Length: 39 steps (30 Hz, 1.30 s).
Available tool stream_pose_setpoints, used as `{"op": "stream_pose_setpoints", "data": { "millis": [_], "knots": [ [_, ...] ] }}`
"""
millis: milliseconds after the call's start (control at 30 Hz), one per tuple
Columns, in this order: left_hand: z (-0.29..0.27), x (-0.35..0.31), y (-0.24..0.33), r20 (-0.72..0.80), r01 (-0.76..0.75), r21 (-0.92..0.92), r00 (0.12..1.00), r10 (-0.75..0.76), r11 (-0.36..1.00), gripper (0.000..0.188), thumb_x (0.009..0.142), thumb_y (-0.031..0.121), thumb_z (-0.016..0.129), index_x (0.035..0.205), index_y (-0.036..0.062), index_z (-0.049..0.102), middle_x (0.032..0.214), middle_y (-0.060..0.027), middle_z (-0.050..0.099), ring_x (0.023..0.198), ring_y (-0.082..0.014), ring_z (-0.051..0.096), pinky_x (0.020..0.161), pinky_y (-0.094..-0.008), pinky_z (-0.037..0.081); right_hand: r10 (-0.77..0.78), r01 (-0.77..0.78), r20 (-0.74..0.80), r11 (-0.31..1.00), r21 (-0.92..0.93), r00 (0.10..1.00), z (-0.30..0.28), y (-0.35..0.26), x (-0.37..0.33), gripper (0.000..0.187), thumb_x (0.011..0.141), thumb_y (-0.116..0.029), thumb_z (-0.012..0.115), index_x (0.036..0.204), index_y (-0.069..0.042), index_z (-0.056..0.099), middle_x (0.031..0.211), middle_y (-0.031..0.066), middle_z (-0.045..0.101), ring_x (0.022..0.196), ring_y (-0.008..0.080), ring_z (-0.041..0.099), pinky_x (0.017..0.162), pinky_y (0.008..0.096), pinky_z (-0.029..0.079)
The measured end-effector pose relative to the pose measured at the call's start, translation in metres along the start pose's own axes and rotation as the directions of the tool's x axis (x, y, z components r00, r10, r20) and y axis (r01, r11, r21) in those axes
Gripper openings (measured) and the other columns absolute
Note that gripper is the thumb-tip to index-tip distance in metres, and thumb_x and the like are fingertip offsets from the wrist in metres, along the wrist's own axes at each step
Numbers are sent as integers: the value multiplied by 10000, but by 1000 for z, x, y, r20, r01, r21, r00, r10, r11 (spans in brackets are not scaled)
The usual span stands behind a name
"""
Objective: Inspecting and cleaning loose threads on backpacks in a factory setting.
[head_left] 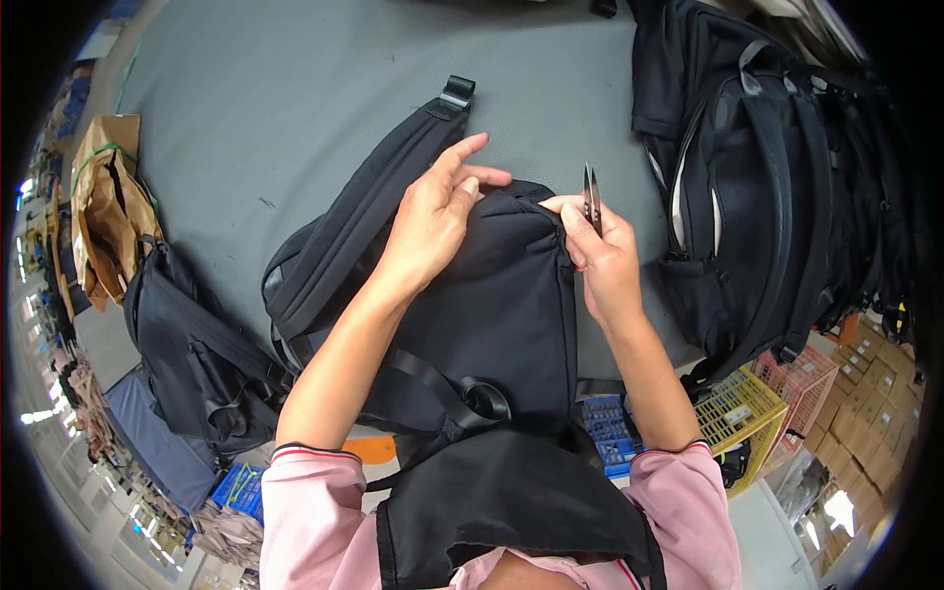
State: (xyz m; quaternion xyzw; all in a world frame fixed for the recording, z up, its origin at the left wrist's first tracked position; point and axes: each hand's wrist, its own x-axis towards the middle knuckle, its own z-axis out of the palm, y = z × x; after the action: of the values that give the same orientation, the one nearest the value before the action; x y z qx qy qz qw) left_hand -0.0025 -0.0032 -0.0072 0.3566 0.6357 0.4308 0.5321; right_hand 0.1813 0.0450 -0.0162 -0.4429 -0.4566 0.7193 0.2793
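Bare grey surface (265, 108) gave me room across the upper middle; bags (757, 197) bounded its right. Mid-frame lay the black backpack (492, 305), long axis unclear, padded strap (359, 216) pointing upper right. My left grip (431, 224) spread loosely; my right grip (610, 258) held snips (592, 202).

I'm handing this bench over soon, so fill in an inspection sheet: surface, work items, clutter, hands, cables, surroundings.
Surface: grey table, a few small dark specks on it.
Work items: black backpack before the person; snips, tips pointing away from the person.
Clutter: paper bag and black bag at left; black bags at right.
Hands: right hand holds the snips at the backpack's edge; left hand over the backpack, grip unclear.
Cables: nothing seen.
Surroundings: yellow crate, stacked boxes.
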Motion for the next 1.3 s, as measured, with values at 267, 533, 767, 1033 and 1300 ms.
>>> {"op": "stream_pose_setpoints", "data": {
  "millis": [267,533,767,1033,1300],
  "knots": [
    [-3,5,-1,-29,-2,-29,1000,1,1000,282,957,93,425,1201,-18,514,1010,-92,650,975,-109,556,897,-249,424,50,-50,-25,999,2,998,1,-4,2,198,923,-175,544,978,-12,640,639,-83,431,551,-1,313,498,169,247],
    [-2,12,-1,-130,91,-139,986,-109,986,124,893,82,546,954,-14,596,889,-76,672,894,-117,605,816,-270,475,-136,103,-92,949,-297,986,11,-5,22,267,898,-228,573,801,17,617,659,-20,540,622,73,467,582,244,402],
    [3,-3,-7,-229,-434,538,750,621,723,318,819,-111,466,1079,24,591,1241,-195,507,1170,-324,502,945,-372,443,-277,246,-58,917,-313,959,11,7,12,172,853,-163,640,833,2,599,718,-14,558,668,59,490,616,216,421],
    [-12,-56,-19,-16,-282,839,842,539,466,576,801,150,649,1319,67,412,1412,-166,338,1310,-353,326,1081,-505,227,-14,15,-42,1000,23,999,4,25,32,208,743,-70,712,864,-53,543,774,-4,574,688,64,524,643,218,436],
    [-49,-58,-4,146,-314,908,860,490,279,676,837,249,603,1421,158,275,1520,-86,119,1405,-281,96,1085,-571,138,-160,223,-226,931,290,961,60,-60,-20,195,766,-67,696,876,-57,536,783,-25,501,731,62,478,706,193,395]
  ]
}}
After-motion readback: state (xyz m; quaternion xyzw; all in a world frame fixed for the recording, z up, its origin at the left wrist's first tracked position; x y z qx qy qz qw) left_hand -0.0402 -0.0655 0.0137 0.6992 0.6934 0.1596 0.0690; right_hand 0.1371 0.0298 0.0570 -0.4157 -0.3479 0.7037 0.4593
